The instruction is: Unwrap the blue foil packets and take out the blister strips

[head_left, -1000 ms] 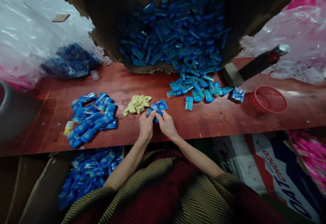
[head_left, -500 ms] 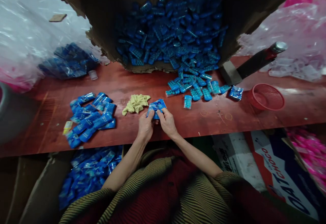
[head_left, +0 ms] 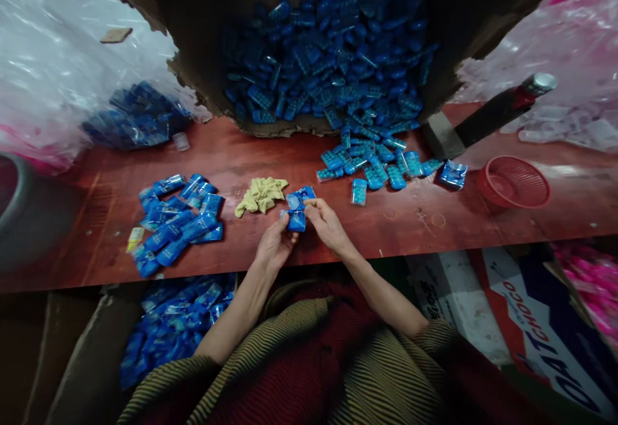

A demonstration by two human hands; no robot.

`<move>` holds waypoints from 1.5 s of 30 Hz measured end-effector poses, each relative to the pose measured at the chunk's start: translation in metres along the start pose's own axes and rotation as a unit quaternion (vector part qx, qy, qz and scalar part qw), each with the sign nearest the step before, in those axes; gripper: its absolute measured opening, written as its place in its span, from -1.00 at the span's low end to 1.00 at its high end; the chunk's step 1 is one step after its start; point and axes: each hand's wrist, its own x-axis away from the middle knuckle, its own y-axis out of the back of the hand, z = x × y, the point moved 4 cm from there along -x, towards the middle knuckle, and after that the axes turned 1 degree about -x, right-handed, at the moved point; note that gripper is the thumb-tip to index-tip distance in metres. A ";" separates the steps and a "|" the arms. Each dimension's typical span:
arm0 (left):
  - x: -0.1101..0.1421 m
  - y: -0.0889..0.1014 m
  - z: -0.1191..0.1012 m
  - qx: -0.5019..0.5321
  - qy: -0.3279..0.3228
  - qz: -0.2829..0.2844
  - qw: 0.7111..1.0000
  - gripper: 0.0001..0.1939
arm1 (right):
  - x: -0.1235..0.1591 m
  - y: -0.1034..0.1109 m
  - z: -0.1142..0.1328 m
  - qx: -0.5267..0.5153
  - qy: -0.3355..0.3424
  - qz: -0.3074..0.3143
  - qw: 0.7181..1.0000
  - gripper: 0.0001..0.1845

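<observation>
Wrapper [head_left: 296, 221], blue and printed, sits between the two bare hands in the head view, the only view, just above the near half of the red table [head_left: 261, 148]. Its long axis runs nearly straight away from the body, from about 6 o'clock to slightly past 12, with a pale crease or fold separating a near part from a far part.

Left hand [head_left: 275, 243] is at the wrapper's 7 o'clock, thumb on the near part's left edge and the other fingers curled beneath, so it appears to carry the near part. Right hand [head_left: 328, 224] is at 4 o'clock, with thumb and forefinger bent together at the right edge, close to the crease. Neither hand is clearly nearer: both touch it, the left lower down, the right higher up. Whether the right fingertips pinch the film or merely press it is too small to tell.

From the wrapper, a crumpled yellow-green cloth [head_left: 261, 195] lies just beside it toward 10 o'clock. A pile of wrapped blue packets [head_left: 178, 228] rests well apart at 9 o'clock, and a clear container of blue beads [head_left: 358, 192] lies near, toward 2 o'clock.
</observation>
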 end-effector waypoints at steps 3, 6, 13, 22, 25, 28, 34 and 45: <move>-0.001 -0.001 0.002 -0.006 -0.003 0.030 1.000 -0.68 | -0.002 -0.005 -0.005 -0.013 -0.010 0.014 1.000 -0.65; 0.000 -0.002 0.001 -0.017 -0.014 0.066 0.998 -0.61 | -0.004 -0.007 -0.008 -0.018 -0.012 0.007 1.000 -0.69; 0.008 0.000 -0.003 -0.008 0.008 0.079 0.997 -0.72 | 0.000 0.001 0.005 -0.035 -0.008 -0.009 0.999 -0.76; 0.012 -0.004 0.000 0.057 0.083 0.022 0.995 -0.78 | 0.007 -0.001 0.015 -0.120 -0.057 0.067 0.989 -0.67; 0.011 -0.004 0.002 0.062 0.074 0.022 0.995 -0.76 | 0.007 0.000 0.015 -0.120 -0.058 0.070 0.989 -0.62; 0.010 -0.002 0.005 0.043 0.044 0.043 0.997 -0.81 | 0.006 -0.001 0.014 -0.120 -0.064 0.072 0.988 -0.57; 0.010 -0.004 0.004 -0.039 -0.047 0.122 0.991 -0.64 | 0.013 -0.001 0.016 -0.125 -0.050 0.058 0.989 -0.71; 0.016 -0.001 0.005 0.052 0.069 0.048 0.995 -0.70 | -0.009 0.086 0.018 0.573 -0.101 -0.149 0.800 -0.54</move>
